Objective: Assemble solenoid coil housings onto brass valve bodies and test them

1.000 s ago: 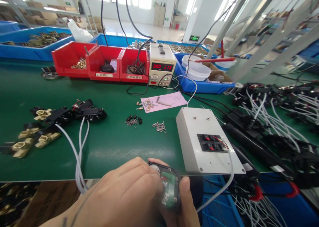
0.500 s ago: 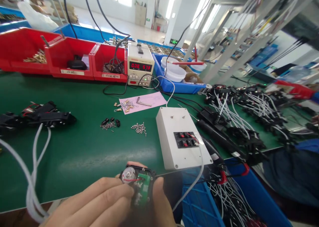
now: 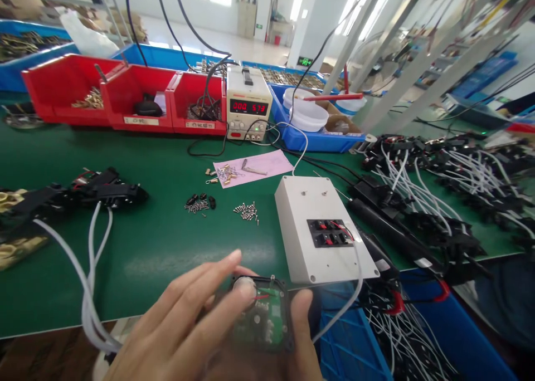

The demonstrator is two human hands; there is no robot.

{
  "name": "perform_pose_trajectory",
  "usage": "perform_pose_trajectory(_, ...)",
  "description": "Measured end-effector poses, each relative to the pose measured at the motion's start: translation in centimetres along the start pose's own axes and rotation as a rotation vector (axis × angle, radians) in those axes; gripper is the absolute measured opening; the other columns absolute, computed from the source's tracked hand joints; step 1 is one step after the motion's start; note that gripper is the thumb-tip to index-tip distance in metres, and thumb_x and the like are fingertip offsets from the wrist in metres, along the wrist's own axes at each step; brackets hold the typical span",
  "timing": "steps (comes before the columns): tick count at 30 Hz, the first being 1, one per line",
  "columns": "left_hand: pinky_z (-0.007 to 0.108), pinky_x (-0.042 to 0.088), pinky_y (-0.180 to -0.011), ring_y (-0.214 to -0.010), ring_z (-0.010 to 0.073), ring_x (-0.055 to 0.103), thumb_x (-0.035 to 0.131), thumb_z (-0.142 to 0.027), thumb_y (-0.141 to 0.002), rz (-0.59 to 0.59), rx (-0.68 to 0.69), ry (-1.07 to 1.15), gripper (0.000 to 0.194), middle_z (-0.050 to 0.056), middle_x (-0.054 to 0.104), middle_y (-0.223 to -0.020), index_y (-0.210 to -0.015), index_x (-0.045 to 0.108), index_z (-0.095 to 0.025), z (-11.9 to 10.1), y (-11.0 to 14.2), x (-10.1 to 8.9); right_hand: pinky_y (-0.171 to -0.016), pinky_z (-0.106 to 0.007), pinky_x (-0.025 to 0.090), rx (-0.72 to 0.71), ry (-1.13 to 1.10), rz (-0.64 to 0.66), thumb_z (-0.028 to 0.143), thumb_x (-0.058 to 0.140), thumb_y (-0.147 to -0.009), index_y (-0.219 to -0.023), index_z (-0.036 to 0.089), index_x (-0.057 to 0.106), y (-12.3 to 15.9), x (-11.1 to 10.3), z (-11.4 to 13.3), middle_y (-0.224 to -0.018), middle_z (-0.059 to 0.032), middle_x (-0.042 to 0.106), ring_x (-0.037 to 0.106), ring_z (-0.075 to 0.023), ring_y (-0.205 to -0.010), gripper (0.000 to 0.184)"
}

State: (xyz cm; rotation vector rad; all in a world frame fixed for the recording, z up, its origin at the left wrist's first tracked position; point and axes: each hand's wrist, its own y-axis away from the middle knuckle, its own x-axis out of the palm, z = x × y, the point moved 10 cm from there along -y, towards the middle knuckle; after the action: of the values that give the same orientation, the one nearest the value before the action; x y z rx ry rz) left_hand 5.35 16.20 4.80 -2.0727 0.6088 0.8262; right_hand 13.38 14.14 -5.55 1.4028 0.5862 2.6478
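Note:
A black open housing with a green circuit board and a small round silver motor sits at the table's near edge. My right hand grips it from the right side, thumb up along its edge. My left hand reaches in from the lower left with its fingers stretched out, lying over the housing's left side beside the motor. A white cable runs from the housing area up to a white box with red and black terminals.
Small screws and black bits lie on the green mat, with a pink paper holding brass parts behind. A power supply and red bins line the back. Black wired assemblies lie left and right.
My left hand's fingers have stretched out and lifted over the housing. The view swung right, then partly back left, and the housing sits slightly lower and further right.

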Motion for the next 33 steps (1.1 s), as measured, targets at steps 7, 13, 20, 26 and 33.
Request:
perform_pose_trajectory(7,0.028,0.063,-0.076,-0.096,0.0221,0.072,0.061,-0.064,-0.083,0.044,-0.551,0.195,0.052,0.001,0.069,-0.115,-0.126,0.050,-0.037,6.9,2.4,5.1,-0.090,-0.034,0.054,-0.335,0.432,-0.271,0.044,0.083,-0.075,-0.119,0.019,0.070,6.5,-7.7,9.1,-0.105,-0.0123,0.074,0.071,-0.0233,-0.092,0.052)
perform_pose_trajectory(13,0.038,0.059,-0.082,-0.100,0.0250,0.069,0.055,-0.063,-0.086,-0.020,-0.595,0.144,0.046,0.003,0.064,-0.115,-0.120,0.052,-0.032,9.0,2.4,7.4,-0.054,-0.010,0.052,-0.697,-0.054,-0.652,0.030,0.087,-0.073,-0.097,0.013,0.070,10.7,-19.5,14.8,-0.079,-0.0007,0.069,0.056,-0.0035,-0.056,0.033)
perform_pose_trajectory(20,0.036,0.058,-0.086,-0.112,0.0241,0.064,0.046,-0.062,-0.092,0.072,-0.538,0.096,0.046,0.000,0.055,-0.129,-0.132,0.044,-0.039,9.4,2.8,8.8,-0.068,-0.019,0.057,-1.181,0.183,-0.648,0.032,0.091,-0.064,-0.102,0.021,0.069,10.3,-15.7,23.6,-0.080,0.0031,0.066,0.063,-0.0087,-0.072,0.045)
perform_pose_trajectory(26,0.026,0.059,-0.082,-0.106,0.0193,0.067,0.047,-0.058,-0.094,0.042,-0.395,0.047,0.045,0.000,0.056,-0.125,-0.133,0.043,-0.038,8.1,1.9,8.1,-0.088,-0.034,0.054,-1.735,0.565,-0.512,0.038,0.079,-0.077,-0.084,0.021,0.067,12.2,-4.0,30.2,-0.091,-0.0008,0.067,0.066,-0.0178,-0.089,0.021)
perform_pose_trajectory(33,0.022,0.055,-0.089,-0.110,0.0164,0.065,0.045,-0.058,-0.095,0.025,-0.421,0.064,0.045,-0.001,0.055,-0.129,-0.134,0.043,-0.036,7.8,1.9,8.2,-0.060,-0.031,0.051,-1.147,0.853,-0.306,0.040,0.083,-0.065,-0.102,0.023,0.064,0.7,-5.3,31.9,-0.070,0.0014,0.069,0.060,-0.0155,-0.055,0.045)
